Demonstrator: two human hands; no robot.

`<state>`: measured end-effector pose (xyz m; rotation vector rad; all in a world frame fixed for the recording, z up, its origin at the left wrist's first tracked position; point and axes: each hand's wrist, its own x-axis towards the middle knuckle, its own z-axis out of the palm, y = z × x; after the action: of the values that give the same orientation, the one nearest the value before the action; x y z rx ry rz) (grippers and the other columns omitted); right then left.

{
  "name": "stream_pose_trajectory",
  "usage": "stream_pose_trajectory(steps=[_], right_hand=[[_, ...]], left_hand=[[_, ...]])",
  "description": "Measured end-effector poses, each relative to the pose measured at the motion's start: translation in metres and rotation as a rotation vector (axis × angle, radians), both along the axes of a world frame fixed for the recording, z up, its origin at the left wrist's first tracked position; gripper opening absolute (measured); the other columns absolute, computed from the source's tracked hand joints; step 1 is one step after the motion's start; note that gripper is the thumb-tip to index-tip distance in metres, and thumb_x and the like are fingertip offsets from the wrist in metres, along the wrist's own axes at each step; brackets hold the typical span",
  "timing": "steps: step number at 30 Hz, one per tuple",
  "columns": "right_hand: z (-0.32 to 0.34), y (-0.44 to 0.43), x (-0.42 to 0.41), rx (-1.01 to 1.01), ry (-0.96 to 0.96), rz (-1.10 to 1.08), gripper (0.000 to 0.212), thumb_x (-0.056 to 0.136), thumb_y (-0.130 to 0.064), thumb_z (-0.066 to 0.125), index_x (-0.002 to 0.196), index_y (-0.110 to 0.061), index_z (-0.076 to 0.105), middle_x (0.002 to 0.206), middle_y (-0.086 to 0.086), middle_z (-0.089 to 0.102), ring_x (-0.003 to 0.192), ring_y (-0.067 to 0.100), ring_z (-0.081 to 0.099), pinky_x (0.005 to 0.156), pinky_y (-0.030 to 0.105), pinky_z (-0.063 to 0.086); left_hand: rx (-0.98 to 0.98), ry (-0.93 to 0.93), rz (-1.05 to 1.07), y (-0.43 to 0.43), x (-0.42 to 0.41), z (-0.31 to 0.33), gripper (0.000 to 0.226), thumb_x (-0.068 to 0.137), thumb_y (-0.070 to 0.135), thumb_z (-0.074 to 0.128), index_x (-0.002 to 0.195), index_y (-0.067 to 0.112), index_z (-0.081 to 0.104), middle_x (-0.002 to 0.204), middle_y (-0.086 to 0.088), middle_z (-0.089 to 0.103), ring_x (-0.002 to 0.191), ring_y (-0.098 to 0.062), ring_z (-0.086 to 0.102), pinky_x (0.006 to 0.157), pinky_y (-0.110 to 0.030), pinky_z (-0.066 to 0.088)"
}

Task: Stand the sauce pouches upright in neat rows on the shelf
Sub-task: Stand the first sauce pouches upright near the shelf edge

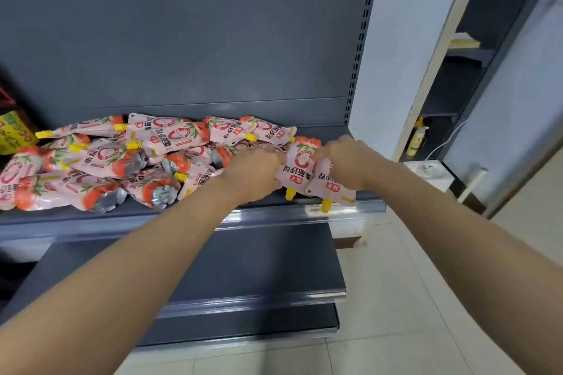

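Observation:
Several pink sauce pouches with yellow caps lie in a loose heap [122, 158] across the dark grey shelf [189, 216], none upright. At the shelf's right end, two pouches lie flat with their caps toward the front edge. My left hand [257, 173] grips the left one [297, 167] at its edge. My right hand [347, 161] holds the right one [330, 186], whose cap overhangs the shelf lip.
A yellow-green package [13, 131] sits at the shelf's far left. Lower grey shelves [243, 292] jut out below. A second shelving unit [441, 100] with a yellow bottle stands at the right, beside a white box [429, 173] on the tiled floor.

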<state>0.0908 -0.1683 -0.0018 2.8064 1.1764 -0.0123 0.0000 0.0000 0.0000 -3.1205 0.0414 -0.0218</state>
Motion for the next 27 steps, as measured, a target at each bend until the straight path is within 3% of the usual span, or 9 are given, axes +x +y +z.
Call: stream_pose_trajectory(steps=[3, 10, 17, 22, 25, 27], right_hand=[[-0.016, 0.003, 0.014, -0.054, 0.081, -0.044, 0.058, 0.087, -0.003, 0.053, 0.134, -0.035, 0.050, 0.126, 0.007, 0.058, 0.115, 0.028, 0.047, 0.092, 0.043, 0.049], [-0.038, 0.013, 0.037, -0.193, 0.105, -0.050, 0.066, 0.088, -0.001, 0.053, 0.141, -0.039, 0.040, 0.152, -0.002, 0.037, 0.139, 0.030, 0.025, 0.111, 0.050, 0.031], [-0.045, 0.023, 0.054, -0.322, 0.176, -0.071, 0.067, 0.091, -0.003, 0.051, 0.144, -0.041, 0.035, 0.157, 0.000, 0.023, 0.144, 0.033, 0.017, 0.115, 0.049, 0.023], [-0.051, 0.026, 0.069, -0.337, 0.183, -0.034, 0.065, 0.088, -0.010, 0.059, 0.138, -0.047, 0.040, 0.150, 0.002, 0.030, 0.139, 0.034, 0.022, 0.112, 0.050, 0.024], [-0.053, 0.026, 0.078, -0.367, 0.141, 0.059, 0.060, 0.086, -0.014, 0.064, 0.133, -0.045, 0.044, 0.143, 0.000, 0.037, 0.132, 0.031, 0.029, 0.110, 0.048, 0.027], [-0.054, 0.027, 0.085, -0.380, 0.122, 0.119, 0.058, 0.084, -0.017, 0.066, 0.132, -0.043, 0.046, 0.140, 0.000, 0.039, 0.128, 0.031, 0.033, 0.107, 0.047, 0.031]], left_hand=[[-0.053, 0.059, 0.034, 0.002, 0.011, -0.013, 0.039, 0.091, 0.026, 0.055, 0.127, 0.013, 0.050, 0.125, -0.010, 0.056, 0.112, -0.030, 0.054, 0.096, -0.042, 0.041], [-0.079, 0.137, 0.068, 0.012, 0.041, -0.032, 0.039, 0.091, 0.031, 0.054, 0.126, 0.013, 0.050, 0.123, -0.009, 0.056, 0.114, -0.030, 0.054, 0.106, -0.057, 0.032], [-0.072, 0.222, 0.057, 0.021, 0.066, -0.038, 0.037, 0.093, 0.034, 0.050, 0.125, 0.015, 0.049, 0.122, -0.006, 0.058, 0.106, -0.025, 0.056, 0.105, -0.054, 0.034], [-0.057, 0.272, 0.112, 0.018, 0.074, -0.043, 0.034, 0.094, 0.035, 0.049, 0.122, 0.016, 0.050, 0.112, -0.004, 0.061, 0.105, -0.026, 0.057, 0.112, -0.060, 0.020], [-0.096, 0.275, 0.131, 0.014, 0.077, -0.044, 0.033, 0.093, 0.033, 0.049, 0.119, 0.013, 0.052, 0.112, -0.006, 0.062, 0.101, -0.024, 0.058, 0.096, -0.041, 0.043], [-0.088, 0.286, 0.158, 0.011, 0.079, -0.044, 0.030, 0.093, 0.033, 0.050, 0.114, 0.011, 0.054, 0.109, -0.007, 0.062, 0.099, -0.024, 0.058, 0.080, -0.033, 0.044]])
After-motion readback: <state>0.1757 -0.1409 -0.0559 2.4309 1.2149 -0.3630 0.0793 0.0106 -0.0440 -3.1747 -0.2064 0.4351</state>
